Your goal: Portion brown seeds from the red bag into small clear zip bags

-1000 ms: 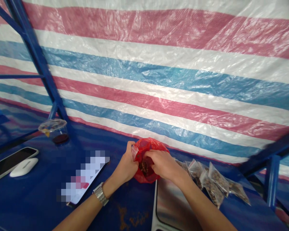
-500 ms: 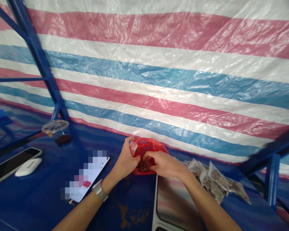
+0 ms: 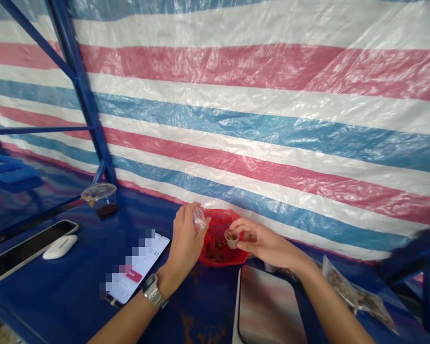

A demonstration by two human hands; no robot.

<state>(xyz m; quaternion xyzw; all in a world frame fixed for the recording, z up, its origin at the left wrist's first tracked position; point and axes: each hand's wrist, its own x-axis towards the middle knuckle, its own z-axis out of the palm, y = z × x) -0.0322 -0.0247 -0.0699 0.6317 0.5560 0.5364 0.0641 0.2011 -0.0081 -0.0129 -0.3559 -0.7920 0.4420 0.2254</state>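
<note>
Head view: silver-topped scale (image 3: pixel 272 306), lit phone (image 3: pixel 141 270) near red bag (image 3: pixel 224 261).

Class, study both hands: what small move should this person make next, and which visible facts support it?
Probably bring the small cup across to the clear plastic bag. The right hand holds the cup, with brown contents showing inside, at the open red bag, while the left hand holds the clear bag close by.

Behind the red bag (image 3: pixel 230 261), striped sheeting (image 3: pixel 251 138) blocks passage.
</note>
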